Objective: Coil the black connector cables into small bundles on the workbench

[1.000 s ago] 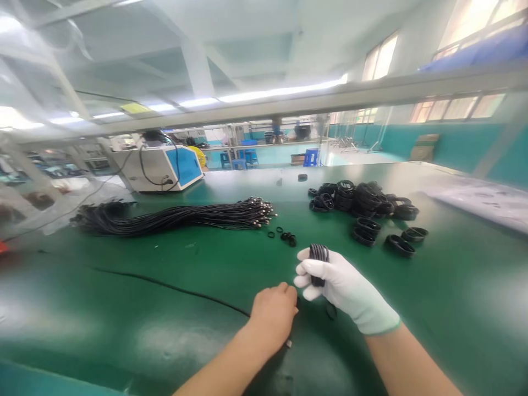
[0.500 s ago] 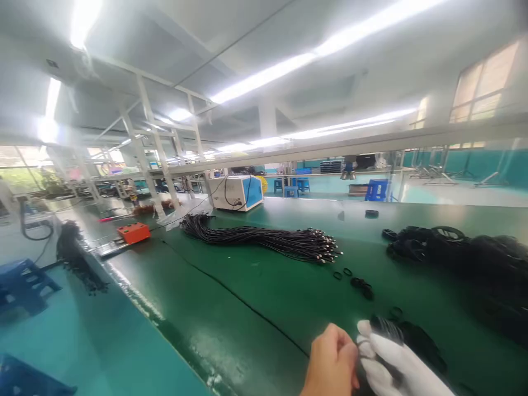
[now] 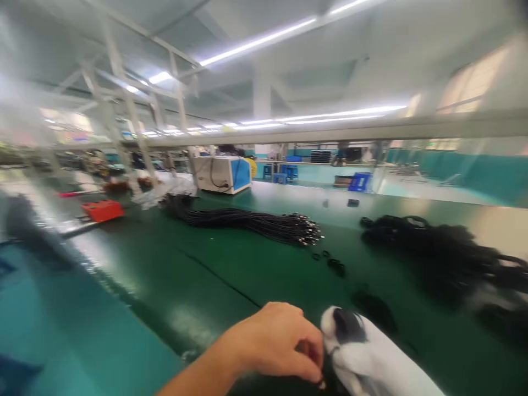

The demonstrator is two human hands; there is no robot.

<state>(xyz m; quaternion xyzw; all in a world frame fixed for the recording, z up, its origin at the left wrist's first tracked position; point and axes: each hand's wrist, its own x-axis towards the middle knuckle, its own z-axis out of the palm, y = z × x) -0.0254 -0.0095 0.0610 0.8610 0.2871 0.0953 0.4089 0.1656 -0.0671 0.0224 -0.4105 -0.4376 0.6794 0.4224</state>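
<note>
My bare left hand point(image 3: 280, 341) is at the bottom middle with its fingers pinched together. A thin black cable point(image 3: 223, 280) crosses the green table and runs in behind this hand; a small light tip shows below the fingertips. Close by on the right, my right hand point(image 3: 367, 352) wears a white glove, fingers curled. Black rings point(image 3: 348, 325) sit around one of its fingers. Something dark lies between the two hands, but blur and the fingers hide what the right hand grips.
A bundle of black cables point(image 3: 247, 220) with metal-tipped ends lies across the green table point(image 3: 165, 275). Loose black rings point(image 3: 336, 267) are nearer, and a large pile of black coils point(image 3: 433, 247) lies right. Behind stand a white-and-blue machine point(image 3: 223, 173) and an orange-red box point(image 3: 103, 210).
The view has turned right and shifted. My left hand has rotated, now showing its back and forearm, with fingers pointing toward the gloved hand. Both hands appear further left in view.
</note>
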